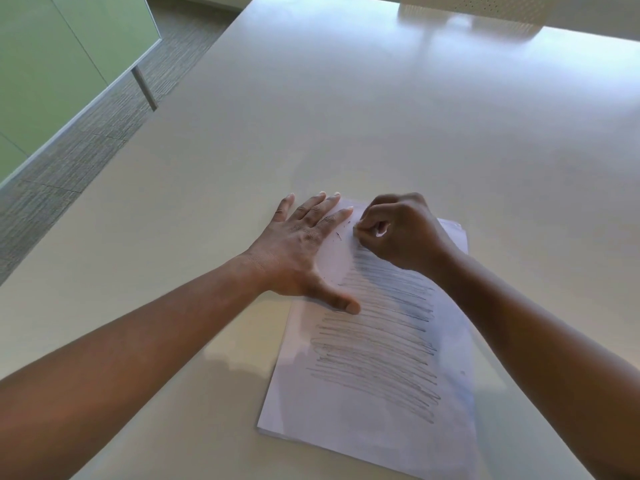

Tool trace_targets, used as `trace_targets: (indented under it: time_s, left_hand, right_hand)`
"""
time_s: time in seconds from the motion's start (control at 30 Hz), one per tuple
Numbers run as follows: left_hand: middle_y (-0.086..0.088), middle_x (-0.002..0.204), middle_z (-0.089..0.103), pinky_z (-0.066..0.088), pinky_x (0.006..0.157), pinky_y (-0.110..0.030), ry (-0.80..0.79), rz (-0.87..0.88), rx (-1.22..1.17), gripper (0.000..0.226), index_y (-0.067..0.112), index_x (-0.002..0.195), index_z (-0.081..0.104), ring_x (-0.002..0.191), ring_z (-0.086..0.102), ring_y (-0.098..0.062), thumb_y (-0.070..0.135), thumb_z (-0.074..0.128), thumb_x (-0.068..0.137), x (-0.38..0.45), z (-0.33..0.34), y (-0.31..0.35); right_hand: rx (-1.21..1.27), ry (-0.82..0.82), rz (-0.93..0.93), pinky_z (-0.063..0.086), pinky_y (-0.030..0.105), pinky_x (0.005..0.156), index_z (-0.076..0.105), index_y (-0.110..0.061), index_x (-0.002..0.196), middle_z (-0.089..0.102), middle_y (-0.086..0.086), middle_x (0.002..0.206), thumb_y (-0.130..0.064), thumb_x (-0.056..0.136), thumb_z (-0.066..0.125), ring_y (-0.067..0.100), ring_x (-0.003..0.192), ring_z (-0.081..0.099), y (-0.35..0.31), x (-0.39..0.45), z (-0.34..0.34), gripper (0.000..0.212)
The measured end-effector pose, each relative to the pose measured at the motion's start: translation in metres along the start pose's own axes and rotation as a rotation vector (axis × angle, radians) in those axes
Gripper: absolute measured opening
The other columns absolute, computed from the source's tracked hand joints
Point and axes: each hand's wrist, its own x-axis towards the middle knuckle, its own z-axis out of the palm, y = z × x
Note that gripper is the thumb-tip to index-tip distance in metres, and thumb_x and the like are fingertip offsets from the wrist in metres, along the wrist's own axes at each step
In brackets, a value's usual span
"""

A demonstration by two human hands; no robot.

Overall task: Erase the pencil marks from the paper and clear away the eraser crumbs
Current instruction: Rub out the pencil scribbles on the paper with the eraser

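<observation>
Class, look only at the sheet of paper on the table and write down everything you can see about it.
The paper is a white sheet, seemingly the top of a thin stack, lying flat and slightly skewed on the pale table. Grey pencil marks run across it in close rows over most of its length; a strip near the far end looks rubbed clean, with a few dark crumbs there. The left hand presses flat on its far left part, and the right hand works a small white eraser against it.
</observation>
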Motion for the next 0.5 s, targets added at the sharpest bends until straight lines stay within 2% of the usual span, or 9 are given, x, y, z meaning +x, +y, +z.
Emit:
trace_targets:
  time_s: [0.07,0.17,0.23,0.37,0.43,0.5]
  left_hand:
    - [0.012,0.169,-0.024,-0.016,0.124,-0.052,-0.004,-0.001,0.008,0.154,0.035,0.162,-0.015,0.152,-0.03,-0.006,0.113,0.034,0.038,0.001,0.0,0.0]
    - [0.011,0.169,-0.025,-0.016,0.124,-0.052,-0.007,-0.005,0.017,0.156,0.034,0.162,-0.016,0.152,-0.03,-0.007,0.113,0.032,0.036,0.002,0.001,0.0]
    - [0.011,0.169,-0.025,-0.016,0.124,-0.052,-0.003,-0.005,0.013,0.155,0.034,0.162,-0.015,0.152,-0.03,-0.007,0.112,0.034,0.037,0.002,0.002,0.001]
    - [0.01,0.169,-0.024,-0.016,0.124,-0.052,0.002,0.005,0.011,0.152,0.035,0.162,-0.016,0.152,-0.029,-0.007,0.111,0.038,0.041,0.0,0.0,0.001]
    - [0.01,0.169,-0.023,-0.016,0.124,-0.052,0.007,0.005,0.016,0.152,0.035,0.162,-0.016,0.152,-0.029,-0.007,0.111,0.04,0.042,0.0,0.0,0.0]
    - [0.01,0.169,-0.024,-0.016,0.124,-0.052,0.001,0.003,0.013,0.152,0.034,0.161,-0.017,0.152,-0.029,-0.008,0.111,0.039,0.042,0.0,-0.001,0.001]
  right_hand:
    - [0.027,-0.048,-0.059,0.051,0.032,0.056,0.073,-0.01,0.064,0.066,0.001,0.067,-0.003,0.073,0.075,0.016,0.054,0.059,-0.009,-0.007,-0.002,0.012]
    - [0.117,-0.2,-0.152,0.046,0.016,0.057,0.072,-0.011,0.063,0.066,-0.001,0.065,-0.001,0.07,0.079,0.01,0.055,0.057,-0.032,-0.026,-0.001,0.015]
    - [0.171,-0.235,-0.169,0.047,0.019,0.056,0.072,-0.009,0.063,0.067,0.001,0.065,0.001,0.07,0.08,0.009,0.054,0.057,-0.034,-0.028,0.002,0.014]
    - [0.073,-0.067,-0.078,0.048,0.035,0.054,0.07,-0.006,0.06,0.064,0.003,0.063,0.003,0.069,0.074,0.019,0.052,0.057,-0.012,-0.004,0.005,0.013]
    - [0.064,-0.036,-0.038,0.049,0.036,0.053,0.071,-0.007,0.061,0.064,0.003,0.064,0.0,0.07,0.073,0.02,0.052,0.057,-0.01,0.001,0.006,0.011]
    - [0.094,-0.086,-0.065,0.05,0.036,0.055,0.072,-0.008,0.062,0.065,0.002,0.065,-0.001,0.07,0.074,0.018,0.054,0.058,-0.015,-0.003,0.007,0.011]
